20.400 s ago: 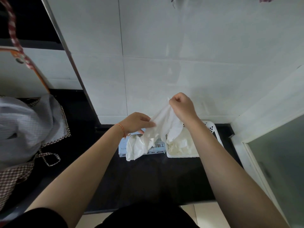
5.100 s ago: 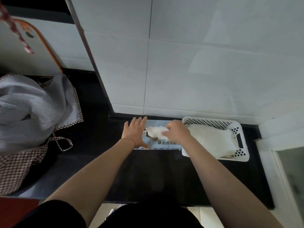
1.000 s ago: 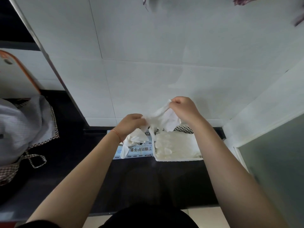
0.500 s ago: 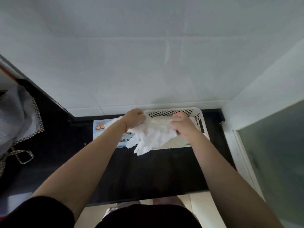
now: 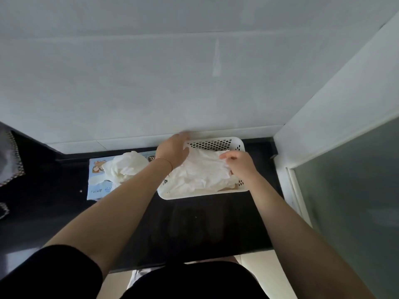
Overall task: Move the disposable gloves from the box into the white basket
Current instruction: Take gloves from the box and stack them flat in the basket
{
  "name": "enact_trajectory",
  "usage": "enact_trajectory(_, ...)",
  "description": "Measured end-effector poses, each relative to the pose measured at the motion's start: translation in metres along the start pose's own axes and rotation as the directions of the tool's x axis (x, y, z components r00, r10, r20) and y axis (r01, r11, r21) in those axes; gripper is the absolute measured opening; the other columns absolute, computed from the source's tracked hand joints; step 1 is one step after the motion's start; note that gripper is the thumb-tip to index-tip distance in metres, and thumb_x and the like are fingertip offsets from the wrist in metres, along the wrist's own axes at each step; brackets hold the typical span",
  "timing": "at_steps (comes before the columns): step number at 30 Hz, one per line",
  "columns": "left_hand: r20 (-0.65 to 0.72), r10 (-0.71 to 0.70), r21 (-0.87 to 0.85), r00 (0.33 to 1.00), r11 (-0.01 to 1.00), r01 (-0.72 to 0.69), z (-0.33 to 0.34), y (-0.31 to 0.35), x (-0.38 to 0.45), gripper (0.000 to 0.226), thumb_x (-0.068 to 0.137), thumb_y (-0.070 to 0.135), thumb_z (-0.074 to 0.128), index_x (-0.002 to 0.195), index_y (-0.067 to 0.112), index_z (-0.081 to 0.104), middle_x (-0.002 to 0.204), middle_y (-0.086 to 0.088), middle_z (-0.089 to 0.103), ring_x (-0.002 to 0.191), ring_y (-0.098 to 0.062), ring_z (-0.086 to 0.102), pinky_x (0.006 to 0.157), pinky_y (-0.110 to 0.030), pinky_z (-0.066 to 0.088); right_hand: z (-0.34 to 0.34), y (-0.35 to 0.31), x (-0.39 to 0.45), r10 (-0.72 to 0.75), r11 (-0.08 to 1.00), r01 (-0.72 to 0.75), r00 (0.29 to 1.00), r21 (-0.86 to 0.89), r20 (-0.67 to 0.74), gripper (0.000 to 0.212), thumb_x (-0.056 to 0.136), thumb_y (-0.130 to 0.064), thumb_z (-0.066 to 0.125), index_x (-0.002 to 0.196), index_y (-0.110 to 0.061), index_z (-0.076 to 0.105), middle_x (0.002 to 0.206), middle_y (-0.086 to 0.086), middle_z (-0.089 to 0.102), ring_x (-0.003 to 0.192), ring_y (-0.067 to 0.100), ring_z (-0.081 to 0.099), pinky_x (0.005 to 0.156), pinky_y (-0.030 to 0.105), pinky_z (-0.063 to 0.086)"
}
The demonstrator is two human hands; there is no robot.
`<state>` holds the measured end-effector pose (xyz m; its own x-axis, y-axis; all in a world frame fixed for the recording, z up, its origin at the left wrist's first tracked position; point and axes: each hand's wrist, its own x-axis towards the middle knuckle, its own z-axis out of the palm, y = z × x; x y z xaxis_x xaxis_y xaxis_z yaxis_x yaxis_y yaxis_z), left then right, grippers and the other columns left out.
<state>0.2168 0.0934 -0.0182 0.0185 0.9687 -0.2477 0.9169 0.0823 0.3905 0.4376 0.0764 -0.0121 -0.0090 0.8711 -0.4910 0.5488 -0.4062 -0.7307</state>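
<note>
Step in hand: laying a pulled glove flat onto the pile in the white basket.
Left hand: over the basket's far-left corner, fingers spread fairly straight, pressing down on the gloves in the basket; not curled round anything.
Right hand: at the basket's right side, fingers curled, pinching an edge of the top glove.
Basket: on the dark desk, at its far right, against the wall.
Box: just left of the basket near the desk's far edge; a bunch of remaining gloves bulging from its opening.
Progress, judged: task unfinished.
Technique: hold the pile down with the left, draw the pinched edge right to smooth, release low inside the rim.
Risk: thin gloves clinging to fingers and lifting out on withdrawal; part fingers fully before raising.
Next, judged: return to the box, brace it with 1 hand, pull with the other.
</note>
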Motion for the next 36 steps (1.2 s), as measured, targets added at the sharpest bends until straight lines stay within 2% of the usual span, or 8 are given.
enact_trajectory(3, -0.127, 0.125, 0.201, 0.984, 0.975, -0.098, 0.018, 0.009, -0.017, 0.034, 0.094, 0.026, 0.05, 0.126, 0.017, 0.054, 0.124, -0.005, 0.054, 0.112, -0.027, 0.053, 0.083, -0.04, 0.047, 0.0, 0.003, 0.005, 0.007, 0.997, -0.005, 1.0, -0.073, 0.021, 0.033, 0.093, -0.003, 0.046, 0.108, -0.02, 0.07, 0.096, -0.001, 0.064, 0.059, 0.013, 0.054, 0.047, 0.02, 0.043)
enact_trajectory(7, 0.089, 0.275, 0.213, 0.958, 0.934, -0.287, 0.049, 0.012, -0.045, 0.052, 0.096, 0.047, 0.046, 0.142, 0.024, 0.041, 0.151, -0.005, 0.035, 0.142, -0.026, 0.027, 0.115, -0.041, 0.023, 0.003, 0.002, 0.01, -0.036, 0.987, 0.042, 0.999, -0.157, 0.038, 0.041, 0.089, 0.002, 0.046, 0.117, -0.02, 0.067, 0.119, -0.002, 0.06, 0.097, 0.013, 0.056, 0.073, 0.023, 0.044)
enact_trajectory(10, 0.166, 0.197, 0.294, 0.966, 0.925, -0.239, 0.062, -0.001, -0.045, 0.074, 0.09, 0.07, 0.03, 0.153, 0.033, 0.017, 0.164, 0.0, 0.006, 0.151, -0.024, 0.0, 0.122, -0.048, 0.002, 0.002, 0.005, 0.012, -0.072, 0.961, 0.079, 0.997, -0.264, 0.038, 0.048, 0.091, 0.005, 0.045, 0.13, -0.018, 0.059, 0.132, 0.001, 0.056, 0.11, 0.015, 0.053, 0.076, 0.02, 0.041)
enact_trajectory(15, 0.103, 0.116, 0.302, 0.988, 0.943, -0.142, 0.066, -0.012, -0.041, 0.081, 0.078, 0.08, 0.004, 0.151, 0.046, 0.013, 0.163, 0.003, 0.005, 0.151, -0.024, -0.003, 0.121, -0.052, -0.003, 0.003, 0.008, 0.009, -0.125, 0.9, 0.131, 0.991, -0.415, 0.041, 0.054, 0.094, 0.006, 0.044, 0.144, -0.016, 0.046, 0.144, 0.004, 0.048, 0.13, 0.022, 0.046, 0.102, 0.031, 0.04)
enact_trajectory(20, 0.109, 0.085, 0.318, 0.99, 0.941, -0.116, 0.07, -0.013, -0.04, 0.067, 0.09, 0.07, 0.014, 0.152, 0.046, 0.004, 0.164, 0.004, 0.001, 0.151, -0.025, -0.004, 0.121, -0.052, -0.001, 0.009, 0.011, 0.007, -0.175, 0.785, 0.19, 0.981, -0.589, 0.083, 0.045, 0.093, 0.005, 0.047, 0.136, -0.009, 0.049, 0.135, 0.008, 0.05, 0.114, 0.026, 0.056, 0.094, 0.033, 0.047)
enact_trajectory(25, 0.157, 0.095, 0.322, 0.983, 0.936, -0.142, 0.072, -0.009, -0.037, 0.086, 0.085, 0.078, 0.035, 0.153, 0.043, -0.003, 0.164, 0.003, -0.007, 0.151, -0.026, -0.008, 0.121, -0.053, -0.002, 0.013, 0.011, 0.009, -0.208, 0.69, 0.205, 0.975, -0.694, 0.081, 0.03, 0.094, 0.004, 0.049, 0.122, -0.005, 0.054, 0.129, 0.01, 0.05, 0.096, 0.023, 0.059, 0.079, 0.029, 0.046)
enact_trajectory(32, 0.061, 0.16, 0.286, 0.985, 0.943, -0.171, 0.046, -0.014, -0.047, 0.078, 0.088, 0.074, 0.034, 0.153, 0.037, 0.017, 0.164, -0.001, 0.007, 0.151, -0.027, 0.002, 0.121, -0.052, 0.0, 0.026, -0.008, 0.005, -0.319, 0.514, 0.153, 0.947, -0.844, -0.023, 0.027, 0.09, -0.006, 0.055, 0.117, -0.009, 0.058, 0.133, 0.016, 0.042, 0.118, 0.03, 0.046, 0.091, 0.036, 0.044)
enact_trajectory(36, -0.271, 0.118, 0.134, 0.955, 0.987, -0.083, 0.016, -0.042, -0.065, 0.047, 0.09, 0.045, 0.049, 0.132, 0.023, 0.054, 0.144, -0.008, 0.046, 0.135, -0.032, 0.039, 0.114, -0.047, 0.024, 0.057, -0.045, -0.002, -0.434, 0.549, 0.212, 0.899, -0.809, -0.059, 0.03, 0.085, -0.003, 0.055, 0.114, -0.008, 0.056, 0.124, 0.015, 0.043, 0.11, 0.03, 0.046, 0.081, 0.034, 0.04)
